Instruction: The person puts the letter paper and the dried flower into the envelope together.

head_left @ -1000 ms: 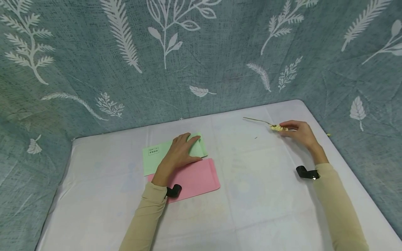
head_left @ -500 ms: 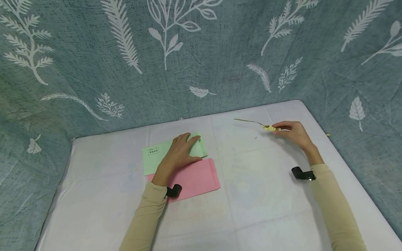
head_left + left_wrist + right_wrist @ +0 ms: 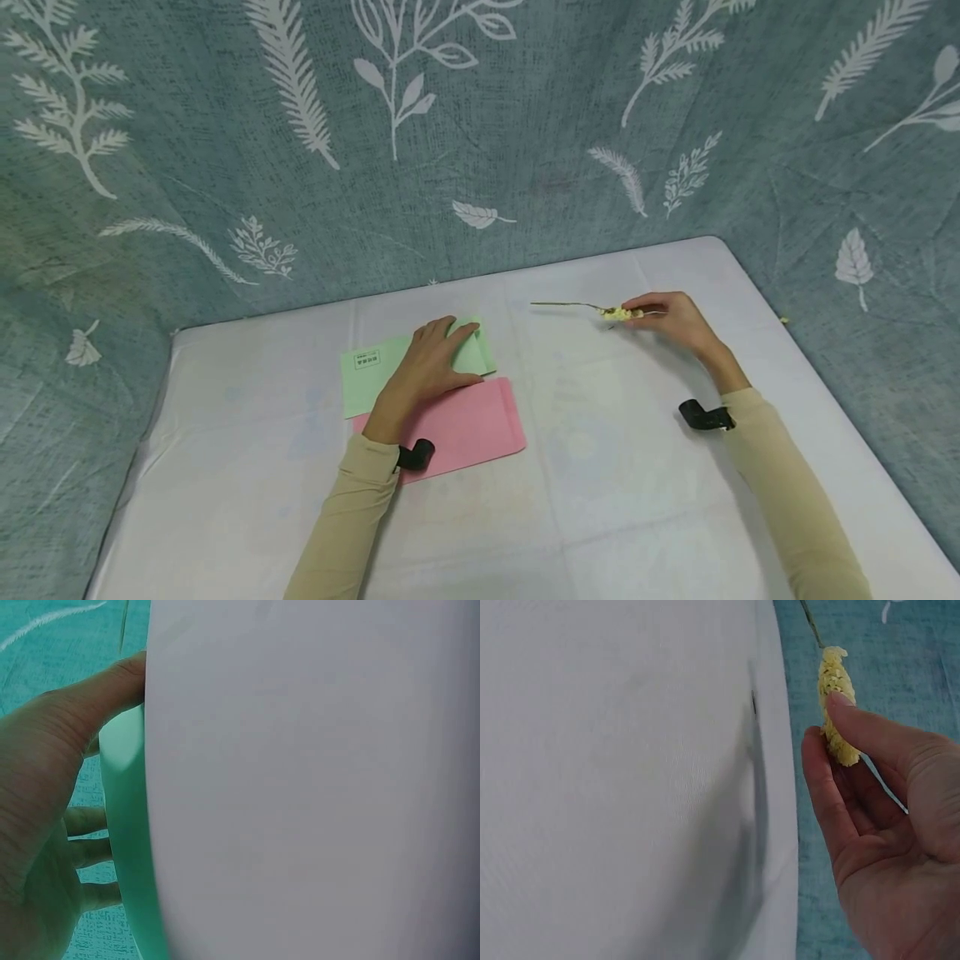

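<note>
In the head view my left hand (image 3: 429, 367) spans the green envelope (image 3: 362, 385), thumb at its near edge and fingers toward its far edge, close to the right end. The left wrist view has the green envelope (image 3: 129, 817) between the thumb and the fingers. Below the hand lies a pink envelope (image 3: 465, 429), partly under the wrist. Off to the right, my right hand (image 3: 675, 321) pinches the yellow head of a thin-stemmed flower sprig (image 3: 617, 314) between thumb and fingers. Its stem points left. The right wrist view shows the flower sprig (image 3: 832, 679) under the thumb.
White cloth covers the table (image 3: 600, 500). A small dark fragment (image 3: 754, 703) lies on it near the flower. Behind and beside the table hangs a teal curtain (image 3: 540, 108) with white leaf prints. Each wrist wears a black camera.
My right hand has moved left with the flower sprig, bringing the stem's tip closer to the green envelope. The stem now lies more level. My left hand has kept its place.
</note>
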### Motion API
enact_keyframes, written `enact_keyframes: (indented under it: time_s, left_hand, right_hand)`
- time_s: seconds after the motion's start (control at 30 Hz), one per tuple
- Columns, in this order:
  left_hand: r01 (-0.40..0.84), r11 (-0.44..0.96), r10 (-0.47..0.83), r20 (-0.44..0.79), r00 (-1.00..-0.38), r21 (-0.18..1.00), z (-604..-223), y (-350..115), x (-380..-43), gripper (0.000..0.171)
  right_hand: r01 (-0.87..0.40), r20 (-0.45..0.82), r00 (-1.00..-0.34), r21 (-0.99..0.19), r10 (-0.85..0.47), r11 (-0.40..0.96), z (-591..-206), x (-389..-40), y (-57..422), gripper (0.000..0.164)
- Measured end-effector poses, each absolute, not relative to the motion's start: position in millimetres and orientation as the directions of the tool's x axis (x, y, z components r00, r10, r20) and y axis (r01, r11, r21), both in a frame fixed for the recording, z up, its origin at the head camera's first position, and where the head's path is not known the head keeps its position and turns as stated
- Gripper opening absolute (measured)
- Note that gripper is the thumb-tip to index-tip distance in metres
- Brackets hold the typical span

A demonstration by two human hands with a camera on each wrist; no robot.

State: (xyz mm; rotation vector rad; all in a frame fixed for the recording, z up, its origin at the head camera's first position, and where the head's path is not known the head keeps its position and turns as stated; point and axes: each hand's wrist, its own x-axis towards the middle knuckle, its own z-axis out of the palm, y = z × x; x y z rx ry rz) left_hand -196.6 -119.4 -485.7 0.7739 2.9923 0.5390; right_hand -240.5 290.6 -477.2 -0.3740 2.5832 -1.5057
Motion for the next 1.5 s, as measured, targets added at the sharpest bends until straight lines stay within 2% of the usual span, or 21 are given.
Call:
enact_keyframes:
  time_s: [0.43, 0.77, 1.23, 1.5]
  left_hand:
    - [0.466, 0.823, 0.463, 0.094, -0.882, 0.325, -486, -115, -189, 0.082]
    - [0.463, 0.823, 0.463, 0.085, -0.882, 0.330, -485, -116, -188, 0.083]
    - [0.461, 0.822, 0.469, 0.062, -0.881, 0.336, -483, -118, -192, 0.083]
    - [0.468, 0.815, 0.474, 0.072, -0.878, 0.341, -482, -119, -195, 0.082]
  right_hand:
    - [-0.150, -0.014, -0.924, -0.906, -0.382, 0.396, -477, -240, 261, 0.035]
    - [-0.197, 0.023, -0.896, -0.916, -0.444, 0.350, -482, -242, 232, 0.034]
    - [-0.208, 0.021, -0.902, -0.896, -0.431, 0.392, -480, -242, 225, 0.032]
    - [-0.198, 0.019, -0.898, -0.909, -0.439, 0.367, -485, -245, 221, 0.031]
